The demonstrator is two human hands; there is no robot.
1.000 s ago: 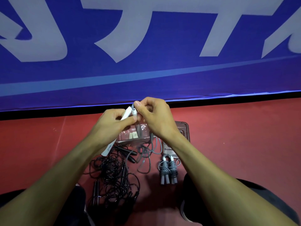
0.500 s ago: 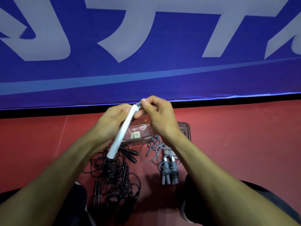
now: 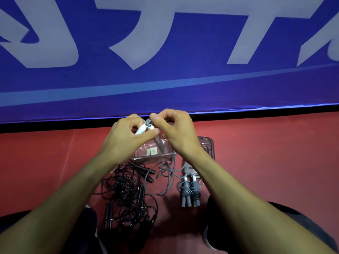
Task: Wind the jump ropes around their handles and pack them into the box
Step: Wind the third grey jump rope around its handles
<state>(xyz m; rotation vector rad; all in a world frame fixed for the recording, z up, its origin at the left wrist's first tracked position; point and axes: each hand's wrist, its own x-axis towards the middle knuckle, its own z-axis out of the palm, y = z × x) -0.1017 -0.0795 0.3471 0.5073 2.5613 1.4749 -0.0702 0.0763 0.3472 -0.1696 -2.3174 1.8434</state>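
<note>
1. Left hand [image 3: 126,138] grips white handles [image 3: 142,128], thumb and fingers curled round them, raised above the box [image 3: 152,154].
2. Right hand [image 3: 176,131] pinches the grey rope [image 3: 148,122] at the handles' top end, fingers curled, just beside the left hand, also above the box.
3. Box is clear plastic, on the red floor [image 3: 275,162], partly hidden under both hands; two pale labels show on its near wall.
4. Lid [image 3: 209,149], clear and ribbed, lies flat touching the box's right side, partly under the right wrist.
5. Grey rope hangs from the hands and trails in loose loops [image 3: 168,173] on the floor just near of the box.
6. Wound grey rope [image 3: 189,191], cord wrapped round its grey handles, lies near-right of the box, close to the lid's near end, apart from the box.
7. Black ropes [image 3: 128,191] lie in a tangled unwound heap near-left of the box; black handles [image 3: 146,171] stick out toward it.
8. Blue banner [image 3: 165,79] with big white lettering stands beyond the box, its bottom edge close to the floor.
9. Dark-clothed knees [image 3: 275,213] flank the ropes at the bottom of the view.
</note>
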